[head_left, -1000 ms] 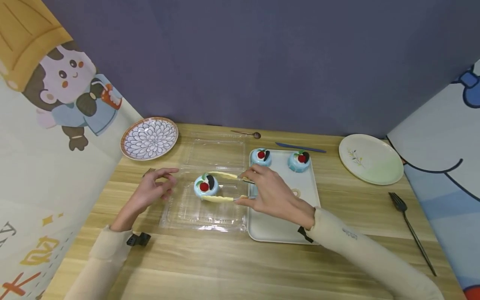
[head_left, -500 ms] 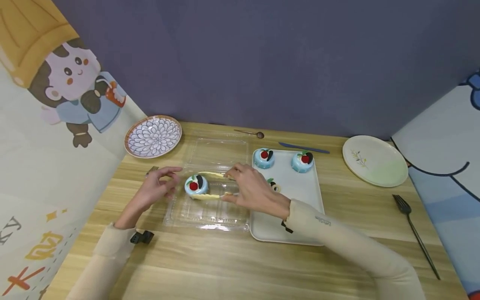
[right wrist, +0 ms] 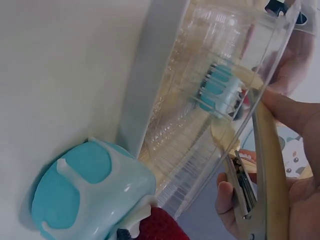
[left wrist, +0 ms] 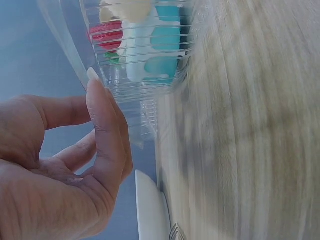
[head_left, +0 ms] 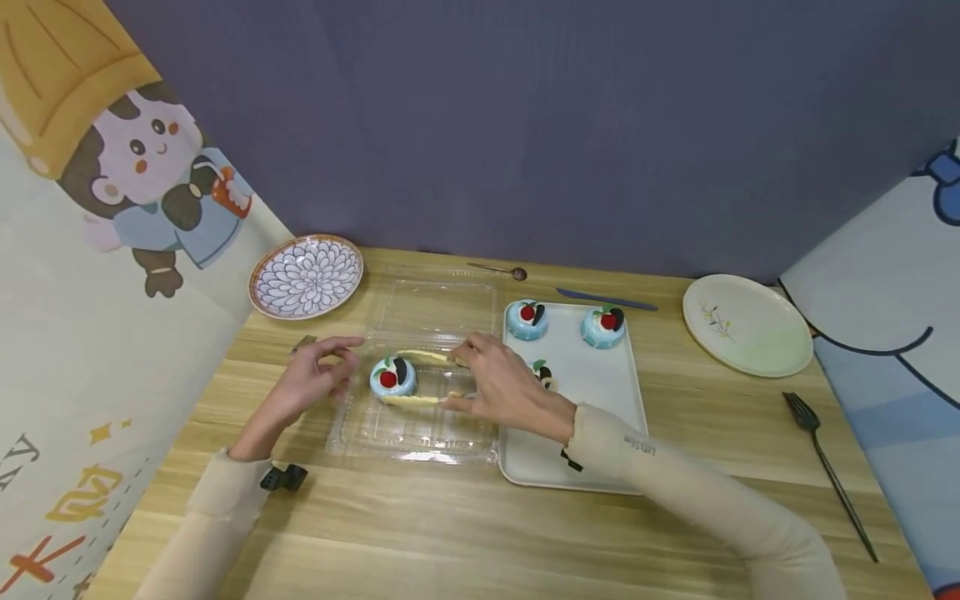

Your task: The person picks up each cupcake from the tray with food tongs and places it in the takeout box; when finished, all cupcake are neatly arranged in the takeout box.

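Observation:
My right hand (head_left: 504, 385) grips a pair of tongs (right wrist: 270, 175) with pale yellow tips. Between those tips sits a light blue toy cupcake (head_left: 392, 380) topped with a red berry and a dark cookie. It is inside the left part of a clear plastic clamshell box (head_left: 420, 433), whose lid (head_left: 435, 304) lies folded back. In the right wrist view the tips flank the cupcake; whether both touch it I cannot tell. My left hand (head_left: 311, 379) hovers by the box's left side with loosely bent fingers, a fingertip close to the rim in the left wrist view.
A white tray (head_left: 592, 400) on the right bears blue cupcakes (head_left: 527, 320) and another topped piece (head_left: 543, 375) partly behind my right hand. Around lie a patterned plate (head_left: 306, 277), pale plate (head_left: 747, 325), spoon (head_left: 517, 273), blue knife (head_left: 606, 299), black fork (head_left: 806, 412) and small fork (head_left: 303, 342).
My right hand has moved left with the tongs and cupcake, further into the box, then has stayed nearly still over the last half second. My left hand has barely moved.

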A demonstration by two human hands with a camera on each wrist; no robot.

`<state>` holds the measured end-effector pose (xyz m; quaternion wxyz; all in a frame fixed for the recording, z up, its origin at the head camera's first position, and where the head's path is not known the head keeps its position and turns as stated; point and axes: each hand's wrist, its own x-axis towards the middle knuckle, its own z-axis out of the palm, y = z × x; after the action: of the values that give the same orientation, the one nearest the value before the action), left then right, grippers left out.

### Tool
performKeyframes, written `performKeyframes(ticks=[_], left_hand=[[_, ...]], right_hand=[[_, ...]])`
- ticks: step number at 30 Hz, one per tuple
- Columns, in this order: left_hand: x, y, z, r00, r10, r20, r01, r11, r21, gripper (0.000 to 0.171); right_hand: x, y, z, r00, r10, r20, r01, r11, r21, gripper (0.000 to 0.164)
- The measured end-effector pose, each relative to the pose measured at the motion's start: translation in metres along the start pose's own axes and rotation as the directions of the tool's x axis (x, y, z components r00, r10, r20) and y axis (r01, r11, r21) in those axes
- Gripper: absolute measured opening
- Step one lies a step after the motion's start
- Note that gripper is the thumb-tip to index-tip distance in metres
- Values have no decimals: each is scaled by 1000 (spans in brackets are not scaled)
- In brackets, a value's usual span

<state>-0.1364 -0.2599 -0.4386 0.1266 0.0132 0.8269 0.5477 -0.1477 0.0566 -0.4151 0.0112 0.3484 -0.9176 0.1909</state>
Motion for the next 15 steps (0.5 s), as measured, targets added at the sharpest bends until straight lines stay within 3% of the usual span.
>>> performKeyframes(ticks=[7,15], left_hand=[[0,-1,1,1000,0,5,0,1000,0,44],[-1,0,0,1000,-6,-1,6,1000,5,44]], right_hand=[[-8,1,-11,999,53,10,-53,997,56,72],[-28,20,-40,988,86,-126,-77,994,75,68]])
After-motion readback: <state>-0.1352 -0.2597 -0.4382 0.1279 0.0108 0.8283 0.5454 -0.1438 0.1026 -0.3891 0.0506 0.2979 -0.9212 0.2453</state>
